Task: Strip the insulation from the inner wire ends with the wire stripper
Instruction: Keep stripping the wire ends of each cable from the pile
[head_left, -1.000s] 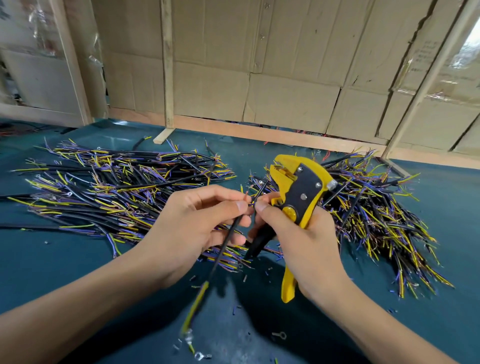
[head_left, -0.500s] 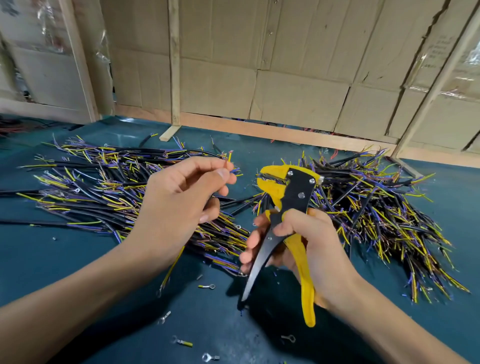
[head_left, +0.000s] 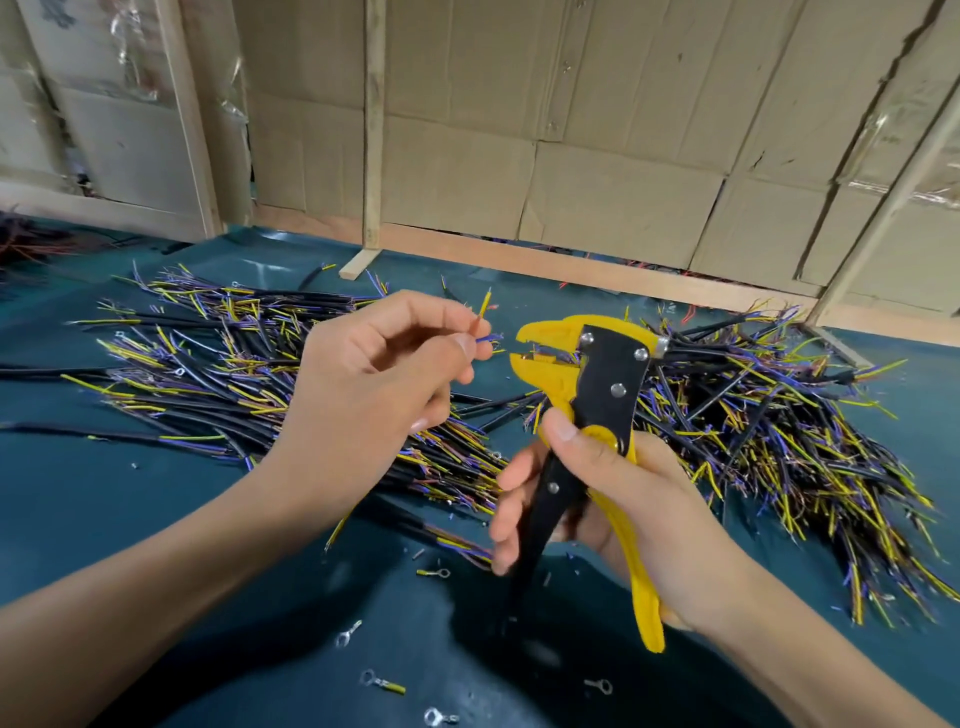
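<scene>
My left hand (head_left: 384, 374) pinches a thin cable whose inner wires (head_left: 483, 325) stick out past thumb and forefinger: a yellow one points up, a blue one points right. Most of the cable is hidden behind the hand; its tail hangs below my wrist. My right hand (head_left: 613, 499) grips the handles of a yellow and black wire stripper (head_left: 597, 384). The stripper stands upright, its yellow jaws slightly apart and facing left. A small gap separates the jaws from the blue wire tip.
Two heaps of black cables with yellow and purple inner wires lie on the teal table (head_left: 104, 519): the left pile (head_left: 218, 374) and the right pile (head_left: 779, 426). Small ring terminals (head_left: 434, 574) and insulation scraps are scattered near me. A cardboard wall (head_left: 571, 156) stands behind.
The left hand turned the cable end up and right, toward the stripper. The right hand shifted from pinching the wire to gripping the handles, raising the stripper upright with jaws facing the wire.
</scene>
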